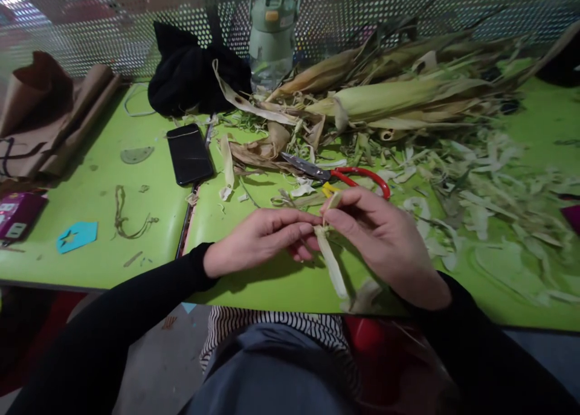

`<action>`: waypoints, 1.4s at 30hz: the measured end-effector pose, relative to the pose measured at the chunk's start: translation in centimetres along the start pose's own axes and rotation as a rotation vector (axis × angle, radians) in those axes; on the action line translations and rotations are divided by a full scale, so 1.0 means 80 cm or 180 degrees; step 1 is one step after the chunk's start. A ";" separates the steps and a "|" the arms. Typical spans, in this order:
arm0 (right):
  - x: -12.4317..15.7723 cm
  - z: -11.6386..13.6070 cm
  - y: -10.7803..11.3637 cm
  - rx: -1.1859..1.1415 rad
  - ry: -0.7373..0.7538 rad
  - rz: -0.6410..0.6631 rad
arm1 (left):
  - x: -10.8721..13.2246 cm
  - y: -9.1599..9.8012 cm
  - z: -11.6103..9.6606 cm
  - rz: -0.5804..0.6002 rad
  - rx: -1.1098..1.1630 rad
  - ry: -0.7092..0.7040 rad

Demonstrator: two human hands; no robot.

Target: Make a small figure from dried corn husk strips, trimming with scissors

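Observation:
Over the near edge of the green table, my right hand [385,234] pinches a narrow strip of pale corn husk [332,261]. The strip hangs down from the fingers, with a small knot-like bunch near its top. My left hand [267,237] reaches in from the other side, its thumb and fingertips closed at that bunch; part of the grip is hidden. Just beyond the hands lie scissors [357,174] with red handles, blades pointing left. A small yellow piece [330,189] shows behind my right fingers. Another curled husk piece [365,295] lies below my right hand.
Corn husks [385,98] and shreds [489,191] cover the back and right of the table [244,282]. A black phone [189,154], black cloth [194,73] and water bottle [272,40] stand or lie behind. Brown paper [49,113], cord [122,215] and a blue tag [77,237] are left.

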State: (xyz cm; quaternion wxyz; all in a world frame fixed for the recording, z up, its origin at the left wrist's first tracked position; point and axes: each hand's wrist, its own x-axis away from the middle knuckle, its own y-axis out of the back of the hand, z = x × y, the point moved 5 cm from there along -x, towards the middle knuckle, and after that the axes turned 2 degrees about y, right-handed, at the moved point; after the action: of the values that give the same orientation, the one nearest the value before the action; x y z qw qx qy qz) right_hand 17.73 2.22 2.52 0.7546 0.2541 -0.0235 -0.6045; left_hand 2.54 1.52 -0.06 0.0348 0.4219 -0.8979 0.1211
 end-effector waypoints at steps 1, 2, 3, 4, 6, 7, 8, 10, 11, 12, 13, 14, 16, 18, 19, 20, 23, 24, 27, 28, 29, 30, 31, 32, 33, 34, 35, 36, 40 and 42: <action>0.000 -0.001 -0.001 -0.0051 -0.0067 -0.0021 | 0.001 0.003 0.000 -0.0182 -0.0169 -0.0062; 0.001 -0.002 -0.001 -0.0073 -0.0083 -0.0042 | 0.002 0.006 -0.001 -0.0407 -0.0381 -0.0139; 0.001 -0.002 -0.003 -0.0066 -0.0071 -0.0047 | 0.004 0.009 -0.002 -0.0624 -0.0616 -0.0216; 0.002 -0.002 -0.005 -0.0032 -0.0052 -0.0057 | 0.005 0.011 -0.003 -0.0787 -0.0847 -0.0274; 0.003 -0.002 -0.007 0.0112 -0.0033 -0.0122 | 0.007 0.010 -0.004 -0.0876 -0.1196 -0.0336; 0.005 -0.002 -0.008 0.0220 -0.0022 -0.0173 | 0.008 0.008 -0.004 -0.0823 -0.1303 -0.0345; 0.006 -0.002 -0.008 0.0344 0.0005 -0.0224 | 0.008 0.005 -0.005 -0.0751 -0.1377 -0.0353; 0.007 0.000 -0.010 0.0620 0.0110 -0.0289 | 0.009 0.000 -0.005 -0.0642 -0.1468 -0.0374; 0.008 0.002 -0.010 0.0741 0.0183 -0.0293 | 0.009 -0.002 -0.005 -0.0620 -0.1484 -0.0380; 0.008 0.004 -0.011 0.0838 0.0266 -0.0290 | 0.010 -0.003 -0.005 -0.0614 -0.1480 -0.0371; 0.009 0.006 -0.012 0.0921 0.0345 -0.0297 | 0.010 -0.003 -0.004 -0.0616 -0.1458 -0.0349; 0.009 0.007 -0.013 0.1000 0.0427 -0.0311 | 0.010 -0.004 -0.003 -0.0607 -0.1421 -0.0304; 0.009 0.011 -0.014 0.1123 0.0629 -0.0331 | 0.008 -0.005 0.001 -0.0455 -0.1183 -0.0106; 0.011 0.013 -0.017 0.1145 0.0856 -0.0289 | 0.006 -0.009 0.006 -0.0094 -0.0641 0.0209; 0.011 0.014 -0.018 0.1103 0.0937 -0.0232 | 0.006 -0.011 0.008 0.0110 -0.0328 0.0383; 0.012 0.014 -0.018 0.1040 0.0964 -0.0178 | 0.006 -0.012 0.008 0.0277 -0.0050 0.0537; 0.014 0.013 -0.011 0.0888 0.0784 -0.0235 | 0.007 -0.008 0.003 0.0432 0.0246 0.0719; 0.015 0.013 -0.007 0.0863 0.0708 -0.0317 | 0.008 -0.006 0.000 0.0420 0.0225 0.0694; 0.015 0.014 0.001 0.0820 0.0561 -0.0436 | 0.010 -0.003 -0.005 0.0405 0.0079 0.0578; 0.014 0.013 0.001 0.0806 0.0516 -0.0418 | 0.010 -0.003 -0.004 0.0366 0.0018 0.0549; 0.013 0.012 0.001 0.0794 0.0463 -0.0395 | 0.010 -0.003 -0.004 0.0285 -0.0050 0.0515; 0.012 0.010 0.000 0.0780 0.0413 -0.0368 | 0.009 -0.003 -0.002 0.0178 -0.0111 0.0462; 0.011 0.008 -0.002 0.0767 0.0375 -0.0335 | 0.008 -0.003 -0.002 0.0070 -0.0148 0.0371; 0.010 0.007 -0.005 0.0768 0.0356 -0.0285 | 0.006 -0.003 -0.001 -0.0013 -0.0147 0.0247; 0.010 0.006 -0.008 0.0787 0.0351 -0.0229 | 0.005 -0.004 0.000 -0.0057 -0.0105 0.0124; 0.010 0.005 -0.012 0.0826 0.0361 -0.0169 | 0.003 -0.006 0.001 -0.0060 -0.0025 0.0031; 0.010 0.005 -0.015 0.0876 0.0394 -0.0137 | 0.002 -0.008 0.003 -0.0038 0.0082 -0.0018; 0.011 0.005 -0.018 0.0937 0.0437 -0.0137 | 0.000 -0.009 0.006 -0.0014 0.0185 -0.0009; 0.015 0.006 -0.022 0.1101 0.0508 -0.0309 | -0.001 -0.015 0.017 -0.0025 0.0563 0.0191; 0.015 0.003 -0.021 0.1028 0.0422 -0.0300 | 0.000 -0.017 0.018 -0.0035 0.0684 0.0281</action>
State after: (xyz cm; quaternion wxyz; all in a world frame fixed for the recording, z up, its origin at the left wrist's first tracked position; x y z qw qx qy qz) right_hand 16.43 0.74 1.72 0.6747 0.4121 -0.0586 -0.6095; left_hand 3.67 0.32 -1.19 0.0296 0.4224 -0.8749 0.2350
